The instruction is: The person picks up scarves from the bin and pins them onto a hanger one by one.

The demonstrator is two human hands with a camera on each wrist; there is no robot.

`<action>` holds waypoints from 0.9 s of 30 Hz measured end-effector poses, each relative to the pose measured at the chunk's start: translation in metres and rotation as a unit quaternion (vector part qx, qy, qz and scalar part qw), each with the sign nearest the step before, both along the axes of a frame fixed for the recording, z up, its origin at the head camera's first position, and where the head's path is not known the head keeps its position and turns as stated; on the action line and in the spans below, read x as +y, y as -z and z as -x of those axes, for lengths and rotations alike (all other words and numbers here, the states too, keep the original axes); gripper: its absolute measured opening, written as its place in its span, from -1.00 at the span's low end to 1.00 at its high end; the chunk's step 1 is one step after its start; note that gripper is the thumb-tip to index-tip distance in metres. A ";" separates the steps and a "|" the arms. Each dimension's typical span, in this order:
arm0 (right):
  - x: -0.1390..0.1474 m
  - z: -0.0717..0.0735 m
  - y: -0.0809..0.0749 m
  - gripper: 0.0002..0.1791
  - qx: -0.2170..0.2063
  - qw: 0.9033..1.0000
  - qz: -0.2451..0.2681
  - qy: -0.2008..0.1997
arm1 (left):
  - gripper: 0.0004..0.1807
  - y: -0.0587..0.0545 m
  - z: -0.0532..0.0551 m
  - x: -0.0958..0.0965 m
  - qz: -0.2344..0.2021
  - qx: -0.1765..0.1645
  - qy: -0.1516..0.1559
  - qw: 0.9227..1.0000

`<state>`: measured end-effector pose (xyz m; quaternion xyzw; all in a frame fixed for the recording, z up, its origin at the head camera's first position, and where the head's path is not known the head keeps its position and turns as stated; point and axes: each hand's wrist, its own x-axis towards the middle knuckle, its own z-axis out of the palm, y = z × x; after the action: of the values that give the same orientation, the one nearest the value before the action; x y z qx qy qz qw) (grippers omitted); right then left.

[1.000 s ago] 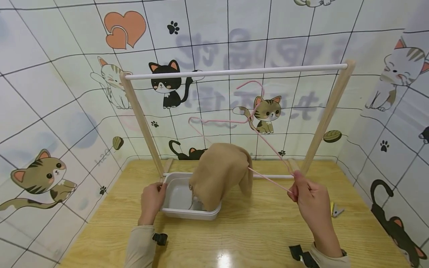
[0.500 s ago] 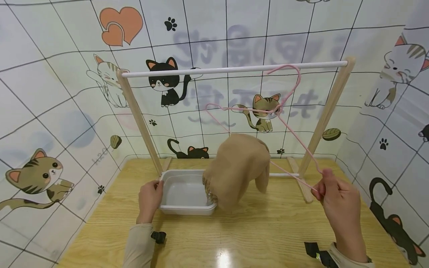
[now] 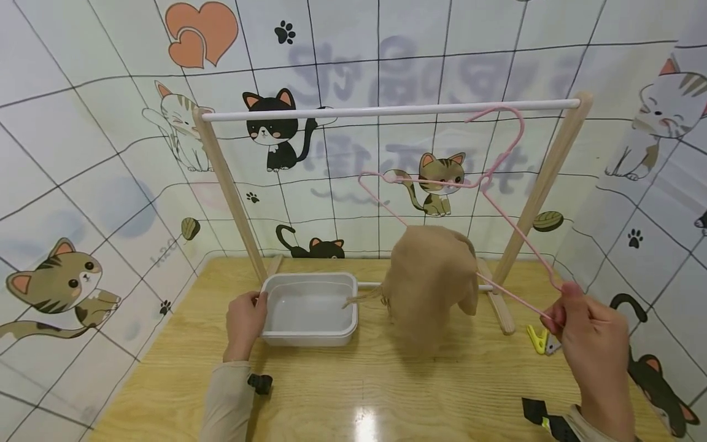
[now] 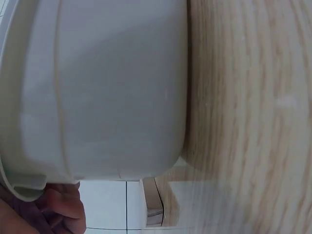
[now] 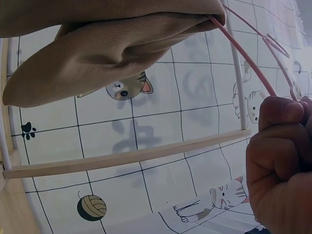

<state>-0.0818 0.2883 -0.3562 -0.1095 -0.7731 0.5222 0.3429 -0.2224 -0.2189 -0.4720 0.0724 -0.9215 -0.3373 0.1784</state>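
My right hand (image 3: 593,344) grips one corner of a pink wire clothes hanger (image 3: 519,233), whose hook points up near the rail. Over the hanger's lower bar hangs a tan scarf (image 3: 431,282) with a fringe, folded and held above the table. Some fringe strands reach left over the right rim of a white plastic tub (image 3: 309,337). At the tub's left rim, my left hand (image 3: 244,322) holds on, with fingers (image 4: 66,207) curled under the lip in the left wrist view. In the right wrist view the scarf (image 5: 117,53) hangs beside my curled right fingers (image 5: 275,151).
A wooden rack with a white top rail (image 3: 342,113) stands at the back, its right post (image 3: 544,190) behind the hanger. A yellow clip (image 3: 537,339) and a grey clip (image 3: 552,345) lie near my right hand on the wooden table (image 3: 309,393).
My right hand has moved right with the hanger, and the scarf has come out of the tub to its right. The hook has risen toward the rail. My left hand stays on the tub.
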 end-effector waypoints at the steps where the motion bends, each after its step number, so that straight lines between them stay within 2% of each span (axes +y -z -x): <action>1: 0.001 0.000 0.001 -0.35 -0.004 1.000 -0.002 0.001 | -0.60 0.001 0.000 -0.001 0.002 0.000 -0.002 1.000; 4: 0.004 0.000 0.002 -0.35 -0.017 1.000 -0.010 0.003 | -0.59 0.000 0.000 -0.002 0.013 0.009 -0.013 1.000; 9: 0.007 0.000 0.003 -0.34 -0.022 1.000 -0.015 -0.003 | -0.63 -0.006 0.002 -0.004 0.029 0.061 -0.029 0.997; 16: 0.007 -0.002 0.003 -0.36 -0.006 0.999 -0.025 -0.032 | -0.69 -0.031 0.002 0.003 0.022 0.131 -0.003 0.991; 20: 0.006 -0.002 0.004 -0.36 -0.015 0.998 -0.035 -0.047 | -0.71 -0.049 -0.009 0.020 -0.007 0.150 0.034 0.988; 24: 0.004 0.000 0.005 -0.36 -0.013 0.997 -0.049 -0.064 | -0.74 -0.068 -0.024 0.049 -0.054 0.148 0.107 0.982; 27: 0.002 0.003 0.007 -0.37 -0.014 0.995 -0.058 -0.074 | -0.74 -0.079 -0.036 0.074 -0.082 0.131 0.171 0.973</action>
<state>-0.0843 0.2904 -0.3627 -0.0394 -0.8130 0.4986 0.2981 -0.1868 -0.1447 -0.3930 -0.1165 -0.8579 -0.4441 0.2308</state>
